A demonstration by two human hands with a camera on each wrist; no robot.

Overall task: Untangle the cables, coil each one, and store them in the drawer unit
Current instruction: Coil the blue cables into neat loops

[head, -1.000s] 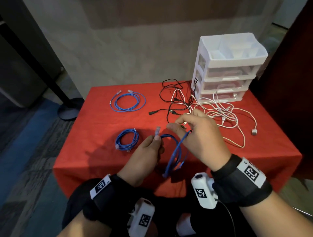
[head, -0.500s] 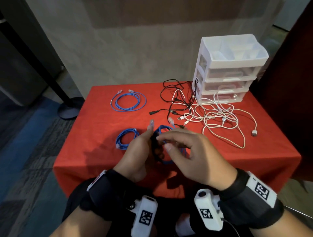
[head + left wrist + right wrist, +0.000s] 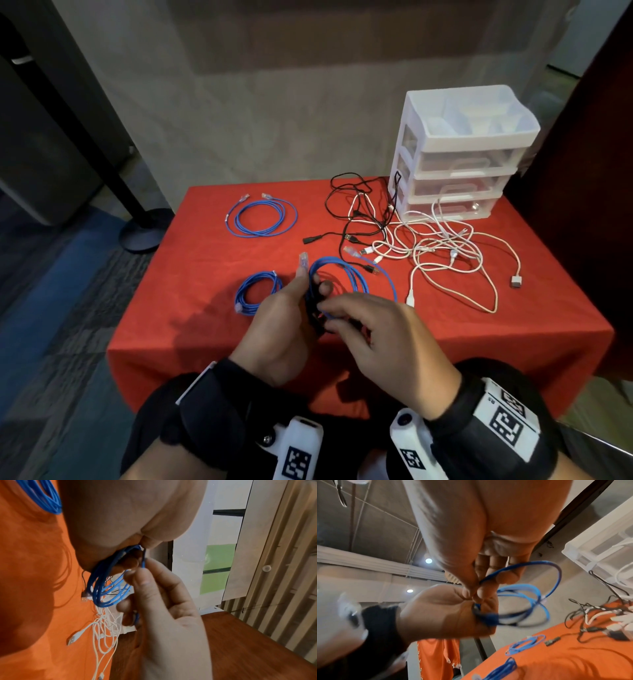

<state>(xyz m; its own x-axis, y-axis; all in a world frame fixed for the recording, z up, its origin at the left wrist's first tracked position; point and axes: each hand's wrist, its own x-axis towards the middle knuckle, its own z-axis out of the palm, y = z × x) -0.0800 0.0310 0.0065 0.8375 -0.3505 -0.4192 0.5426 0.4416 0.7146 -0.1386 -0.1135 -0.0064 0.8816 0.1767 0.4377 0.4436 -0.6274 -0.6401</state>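
- Held above the near middle of the desk point(image 3: 212, 329): a blue cable point(image 3: 346, 274) gathered into several loose loops; one clear plug point(image 3: 303, 257) sticking up past the left thumb, the other plug point(image 3: 350, 250) trailing toward the tangle.
- Left hand point(image 3: 284, 329) clamped on the bunched side of the loops, fingers curled through the coil; right hand point(image 3: 373, 329) pinching a single blue strand between thumb and fingertip, close against the left hand.
- Likely light and limp, yet springy enough to open out if let go; best gripped where all the loops cross, not by one strand; thin jacket probably slick, so a firm pinch needed; clear plugs with small clips, better not pulled or bent.
- Already coiled and lying flat: a small blue coil point(image 3: 258, 291) left of the hands, a wider blue coil point(image 3: 262, 216) toward the far left corner.
- Near the far right corner, well apart from the hands: a white drawer unit point(image 3: 462, 150), drawers looking closed; in front of it a knot of black cables point(image 3: 359, 209) and white cables point(image 3: 445, 253), soft and prone to snagging; easier freed by following one plug end than by tugging the middle.
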